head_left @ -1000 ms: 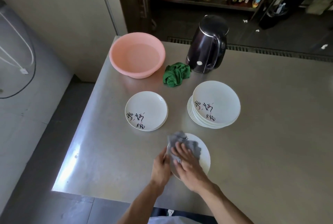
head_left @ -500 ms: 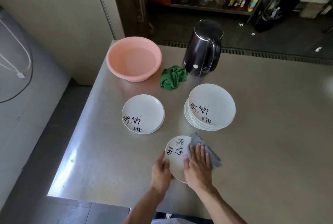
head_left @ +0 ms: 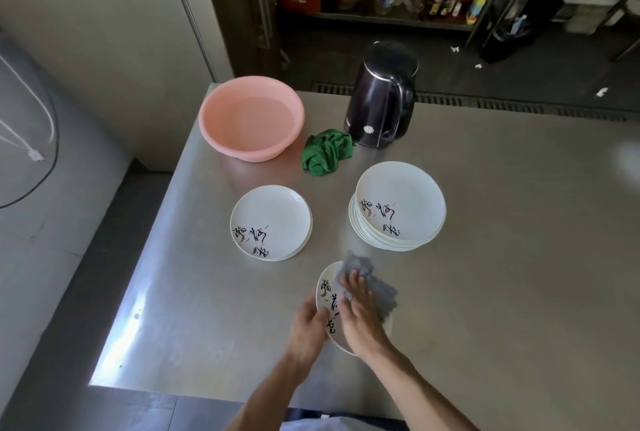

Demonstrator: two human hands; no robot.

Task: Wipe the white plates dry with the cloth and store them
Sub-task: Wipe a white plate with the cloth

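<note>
Hands: both work at the near plate [head_left: 327,292], which lies on the desk [head_left: 519,274] close to its near edge. The left hand [head_left: 307,325] grips the left rim of this plate, with the thumb over the inner face beside the black lettering and the fingers curled at the rim; the fingertips are hidden. The right hand [head_left: 360,321] lies flat on the grey cloth [head_left: 381,292] with its fingers straight and close together. It presses the cloth onto the plate face and clasps nothing. The grey cloth covers the far and right parts of the plate and overhangs the rim on the right. The lettered left part of the plate is uncovered.

Other plates: a low pile [head_left: 270,219] of white lettered plates sits farther out on the desk, to the left of the near plate and apart from it. The number of plates in it cannot be told. A taller stack [head_left: 400,203] of the same plates sits to the right of the low pile, also apart from the near plate.

Remaining items: a pink basin [head_left: 251,117] stands at the far left corner of the desk. A black kettle [head_left: 381,98] stands at the far edge, to the right of the basin. A crumpled green cloth [head_left: 327,151] lies between them, just beside the kettle base. Behind the desk, shelving [head_left: 381,15] carries bottles and bags.
</note>
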